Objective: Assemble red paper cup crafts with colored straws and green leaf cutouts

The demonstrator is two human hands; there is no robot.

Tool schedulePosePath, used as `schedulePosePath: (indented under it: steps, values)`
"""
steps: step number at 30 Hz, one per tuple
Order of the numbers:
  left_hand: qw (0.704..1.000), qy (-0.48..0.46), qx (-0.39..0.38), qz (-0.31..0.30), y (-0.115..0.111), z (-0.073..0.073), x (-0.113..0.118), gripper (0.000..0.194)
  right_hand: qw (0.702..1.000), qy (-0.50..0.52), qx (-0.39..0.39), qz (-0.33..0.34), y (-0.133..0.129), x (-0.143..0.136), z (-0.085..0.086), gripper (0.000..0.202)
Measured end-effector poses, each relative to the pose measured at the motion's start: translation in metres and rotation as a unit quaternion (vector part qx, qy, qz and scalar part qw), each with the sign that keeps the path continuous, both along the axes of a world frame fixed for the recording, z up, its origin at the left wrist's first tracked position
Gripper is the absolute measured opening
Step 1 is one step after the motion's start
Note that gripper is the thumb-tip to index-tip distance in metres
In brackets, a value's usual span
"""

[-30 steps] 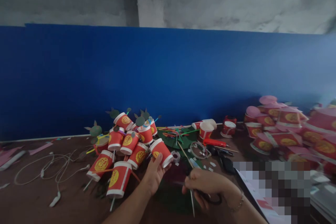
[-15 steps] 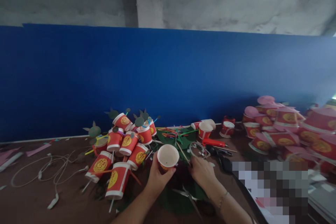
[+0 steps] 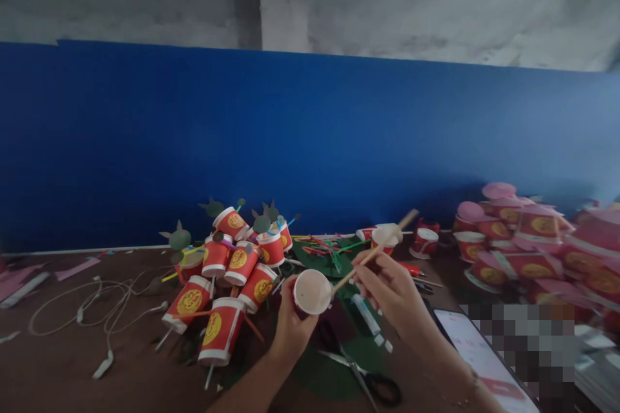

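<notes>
My left hand (image 3: 293, 319) is wrapped round a paper cup (image 3: 312, 292), its white open mouth tilted up toward me. Between the fingers of my right hand (image 3: 387, 284) is a wooden chopstick (image 3: 368, 258), slanting from upper right down to the cup's right rim. I cannot tell whether its lower tip touches the cup. Beneath the hands lie scissors (image 3: 356, 371) with dark handles, blades spread, on green paper (image 3: 329, 377). A clear tube-shaped item (image 3: 367, 316) rests below my right hand.
Red paper-cup figures (image 3: 220, 332) with sticks and straws pile up at left, beside white earphones (image 3: 104, 361). Pink-topped cups (image 3: 530, 226) crowd the right. A phone (image 3: 484, 361) lies at lower right. Coloured straws (image 3: 322, 246) are scattered before the blue panel (image 3: 310, 142).
My right hand has lifted from the table with the chopstick and brought it up to the cup's rim. The cup in my left hand now tilts slightly to the right.
</notes>
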State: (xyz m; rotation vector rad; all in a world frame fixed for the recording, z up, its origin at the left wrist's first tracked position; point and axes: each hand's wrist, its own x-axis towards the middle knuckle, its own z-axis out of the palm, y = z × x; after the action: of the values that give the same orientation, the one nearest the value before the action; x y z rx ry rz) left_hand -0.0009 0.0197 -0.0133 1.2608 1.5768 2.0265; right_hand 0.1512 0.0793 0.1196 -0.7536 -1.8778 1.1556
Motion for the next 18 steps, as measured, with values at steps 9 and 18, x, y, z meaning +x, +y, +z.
schedulePosePath:
  steps: [9, 18]
  values:
    - [1.0, -0.017, 0.024, -0.011, -0.002, 0.002, 0.002, 0.051, 0.925, -0.185, 0.324, 0.074, -0.007, -0.033, -0.02, 0.03]
    - [0.999, -0.01, 0.021, 0.028, -0.005, 0.014, 0.002, 0.044, 0.902, -0.178, 0.382, 0.094, -0.001, -0.034, -0.025, 0.027]
